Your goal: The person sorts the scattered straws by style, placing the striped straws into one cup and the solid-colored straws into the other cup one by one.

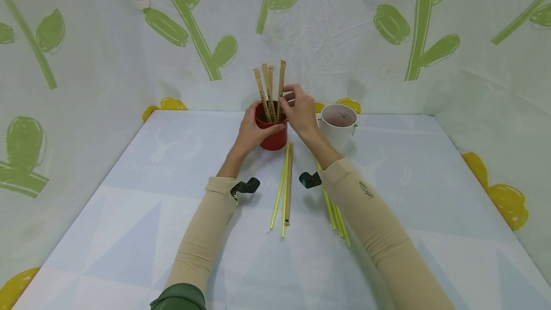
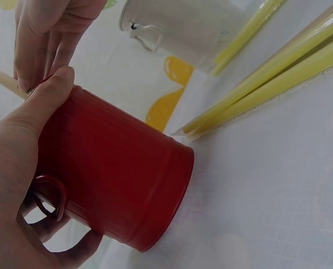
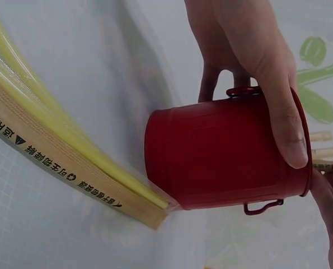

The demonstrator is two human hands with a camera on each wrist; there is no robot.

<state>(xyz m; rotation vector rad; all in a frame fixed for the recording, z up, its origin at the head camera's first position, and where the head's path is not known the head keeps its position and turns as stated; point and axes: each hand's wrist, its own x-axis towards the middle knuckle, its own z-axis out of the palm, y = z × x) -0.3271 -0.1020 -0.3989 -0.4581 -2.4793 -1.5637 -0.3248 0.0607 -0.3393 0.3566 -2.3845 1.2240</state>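
A small red metal bucket (image 1: 275, 142) is at the far middle of the table, several paper-wrapped straws (image 1: 261, 87) standing in it. My left hand (image 1: 251, 132) grips the bucket from the left, thumb across its near wall close to the rim. At the right of the rim, my right hand (image 1: 303, 112) pinches one paper-wrapped straw (image 1: 281, 74), its lower end inside the bucket. The left wrist view shows the bucket's side handle (image 2: 53, 197) beside my left palm. In the right wrist view, the right fingertips (image 3: 321, 185) meet the straw just beyond the rim.
A white bucket (image 1: 338, 133) stands right of the red one. Yellow straws in clear wrappers (image 1: 279, 195) and one paper-wrapped straw (image 1: 289, 190) lie in front of the red bucket. More yellow straws (image 1: 337, 218) lie partly under my right forearm. A patterned wall covering rises behind the table.
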